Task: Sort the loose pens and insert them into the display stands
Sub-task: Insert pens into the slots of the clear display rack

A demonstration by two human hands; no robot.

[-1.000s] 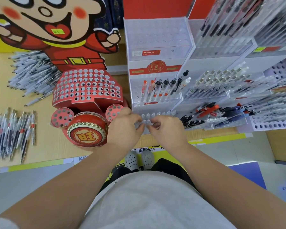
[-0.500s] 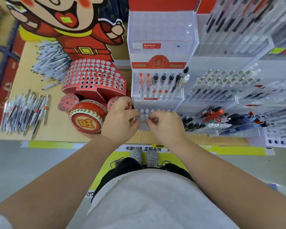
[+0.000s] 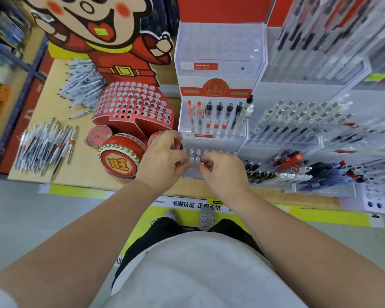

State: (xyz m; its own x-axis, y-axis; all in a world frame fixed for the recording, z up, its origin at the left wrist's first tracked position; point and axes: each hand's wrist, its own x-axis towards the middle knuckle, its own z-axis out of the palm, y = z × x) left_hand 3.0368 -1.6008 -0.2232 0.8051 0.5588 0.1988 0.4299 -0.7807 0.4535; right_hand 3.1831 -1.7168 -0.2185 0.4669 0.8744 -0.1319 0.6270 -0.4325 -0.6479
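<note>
Between left hand (image 3: 162, 161) and right hand (image 3: 223, 172), clear pens (image 3: 196, 154) are staying in the display stand (image 3: 218, 142); both hands' curled fingers are still pinching them; seating is seemingly continuing.

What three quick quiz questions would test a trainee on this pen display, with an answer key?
1. True or false: the red stand with round holes is full of pens.
2. The loose pens lie: A) left of the red stand, B) in a basket, C) in a drawer.
3. How many orange-capped pens stand in the clear stand's middle tier?
Key: 1 false; 2 A; 3 two.
</note>
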